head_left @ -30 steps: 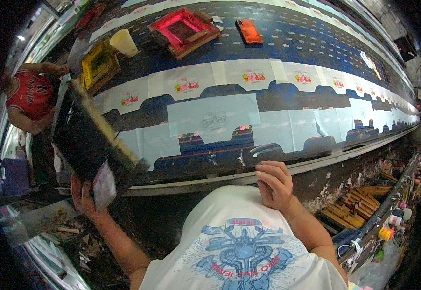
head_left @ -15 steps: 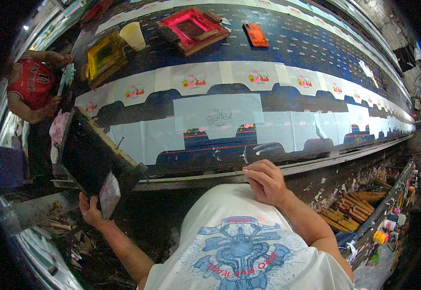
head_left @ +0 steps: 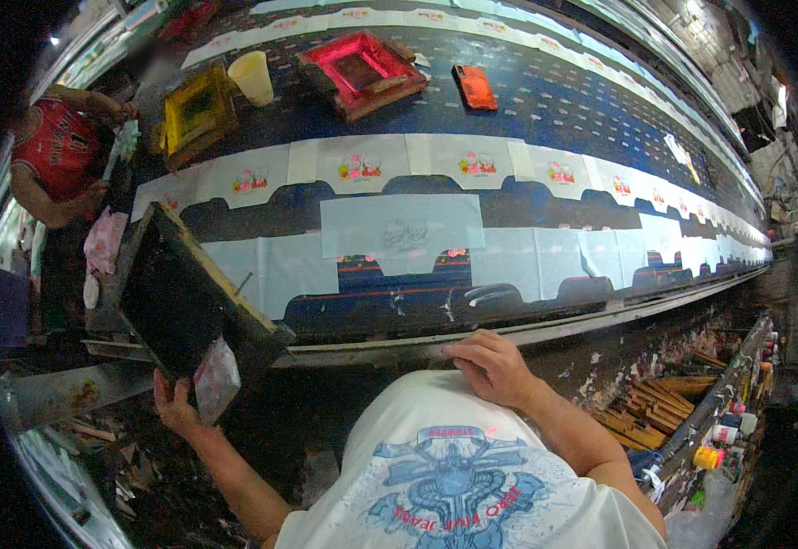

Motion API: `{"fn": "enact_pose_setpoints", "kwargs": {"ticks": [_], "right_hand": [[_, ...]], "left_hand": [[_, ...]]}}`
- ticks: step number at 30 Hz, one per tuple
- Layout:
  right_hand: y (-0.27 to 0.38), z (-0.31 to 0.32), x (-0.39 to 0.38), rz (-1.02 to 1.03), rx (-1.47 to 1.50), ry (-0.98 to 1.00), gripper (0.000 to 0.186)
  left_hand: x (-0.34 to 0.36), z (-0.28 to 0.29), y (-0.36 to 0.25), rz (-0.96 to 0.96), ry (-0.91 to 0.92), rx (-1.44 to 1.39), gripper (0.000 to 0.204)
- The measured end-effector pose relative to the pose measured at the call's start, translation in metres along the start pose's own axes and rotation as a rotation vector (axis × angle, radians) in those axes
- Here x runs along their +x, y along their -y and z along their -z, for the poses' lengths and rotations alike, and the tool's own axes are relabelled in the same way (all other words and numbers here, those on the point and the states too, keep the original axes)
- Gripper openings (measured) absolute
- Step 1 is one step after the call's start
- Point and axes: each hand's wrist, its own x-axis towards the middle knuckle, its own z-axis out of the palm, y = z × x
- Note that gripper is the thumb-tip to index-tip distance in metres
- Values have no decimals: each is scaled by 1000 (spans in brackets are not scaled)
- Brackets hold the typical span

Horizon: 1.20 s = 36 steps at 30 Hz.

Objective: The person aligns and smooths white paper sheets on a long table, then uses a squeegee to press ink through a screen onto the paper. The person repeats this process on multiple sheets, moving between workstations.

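At the left, my left hand [head_left: 176,404] is closed on the lower edge of a dark, wood-edged screen printing frame [head_left: 175,288], which is tilted up at the table's near side. A whitish-pink, flat piece [head_left: 218,380] sits against the frame's lower part, close to my fingers; its kind is unclear. My right hand [head_left: 490,366] rests by the table's near edge in front of my shirt, fingers curled together, with nothing visible in them. Beyond it lie pale fabric pieces [head_left: 509,265] in a row. One rectangular piece [head_left: 344,224] on top bears a faint grey print.
Farther back are printed fabric pieces [head_left: 436,165], a yellow frame [head_left: 199,114], a cream cup [head_left: 251,78], a pink frame [head_left: 362,73] and an orange phone [head_left: 475,87]. A person in red [head_left: 60,151] stands left. Wooden pieces [head_left: 655,407] and bottles [head_left: 710,456] are at right.
The view has shifted a little, so the near fabric row sits slightly left in the picture. My left hand still grips the frame, and my right hand stays curled near the table edge.
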Motion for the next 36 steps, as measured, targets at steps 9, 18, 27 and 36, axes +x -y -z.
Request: {"fn": "enact_pose_setpoints", "kwargs": {"ticks": [9, 18, 27, 36], "right_hand": [[-14, 17, -45, -375, 1113, 19, 85], [-46, 112, -209, -508, 1148, -474, 86], [-62, 161, -369, -585, 1041, -863, 72], [-79, 185, -390, -599, 1037, -1080, 87]], "left_hand": [[-139, -106, 4, -46, 383, 21, 67], [-371, -270, 8, -96, 850, 120, 56], [-524, -338, 19, -254, 1259, 181, 55], [-579, -357, 37, -16, 1479, 282, 59]]}}
